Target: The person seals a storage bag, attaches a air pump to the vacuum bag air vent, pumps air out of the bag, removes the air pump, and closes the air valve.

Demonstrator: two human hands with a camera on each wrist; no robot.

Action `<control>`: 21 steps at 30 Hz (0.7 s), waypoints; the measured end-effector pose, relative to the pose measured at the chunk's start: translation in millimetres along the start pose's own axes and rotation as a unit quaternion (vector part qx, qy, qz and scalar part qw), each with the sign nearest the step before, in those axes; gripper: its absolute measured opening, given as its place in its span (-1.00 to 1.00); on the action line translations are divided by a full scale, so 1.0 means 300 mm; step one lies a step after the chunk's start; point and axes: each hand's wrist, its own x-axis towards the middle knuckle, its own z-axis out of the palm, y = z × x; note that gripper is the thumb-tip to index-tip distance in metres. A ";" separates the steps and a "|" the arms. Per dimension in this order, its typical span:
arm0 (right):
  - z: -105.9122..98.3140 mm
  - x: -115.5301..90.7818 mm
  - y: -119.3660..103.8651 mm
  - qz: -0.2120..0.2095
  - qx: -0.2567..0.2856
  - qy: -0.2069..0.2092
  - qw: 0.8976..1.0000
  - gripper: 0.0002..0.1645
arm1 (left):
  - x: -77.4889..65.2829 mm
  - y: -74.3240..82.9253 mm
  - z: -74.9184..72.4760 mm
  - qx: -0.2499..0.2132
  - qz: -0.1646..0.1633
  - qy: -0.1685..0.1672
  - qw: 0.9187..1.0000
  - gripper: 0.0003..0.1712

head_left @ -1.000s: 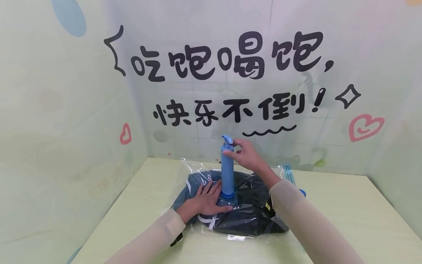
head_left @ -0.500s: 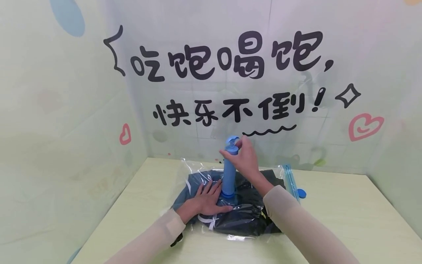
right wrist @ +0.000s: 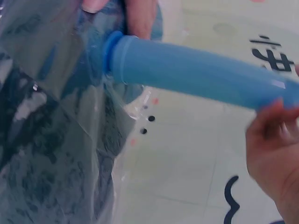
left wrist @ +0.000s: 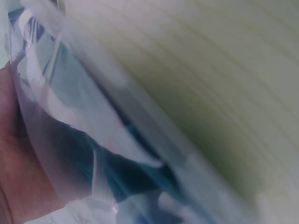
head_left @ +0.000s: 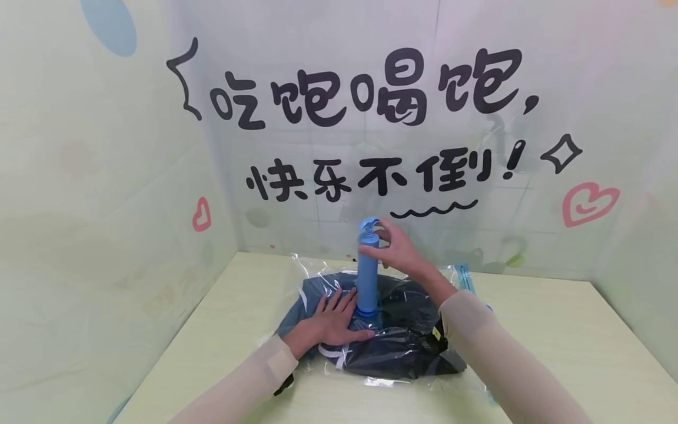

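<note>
A clear plastic vacuum storage bag (head_left: 313,268) lies on the table with dark, folded clothes (head_left: 381,356) inside. On its middle stands a blue hand pump (head_left: 367,280), nearly upright, its base ring (right wrist: 111,53) against the plastic in the right wrist view. My right hand (head_left: 399,254) grips the top of the pump, thumb across the upper barrel and fingers behind, just below the blue handle (head_left: 369,224). My left hand (head_left: 333,327) rests on the bag with fingers spread, left of the pump base. In the left wrist view, the bag's edge partly covers that hand (left wrist: 23,182).
The pale wood table (head_left: 572,341) extends on both sides of the bag. Printed cloth walls (head_left: 106,235) enclose its back and sides. A blue zip strip (head_left: 464,280) runs along the bag's right edge, partly behind my right sleeve (head_left: 503,353).
The pump top leaned right half a second ago and is more upright now; my right hand shifted with it. My right sleeve now hides most of the blue disc at right. Left hand unmoved.
</note>
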 end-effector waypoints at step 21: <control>0.055 -0.029 0.025 -0.018 -0.101 0.094 0.990 -0.31 | 0.016 -0.016 0.020 -0.008 0.004 -0.003 1.000 0.28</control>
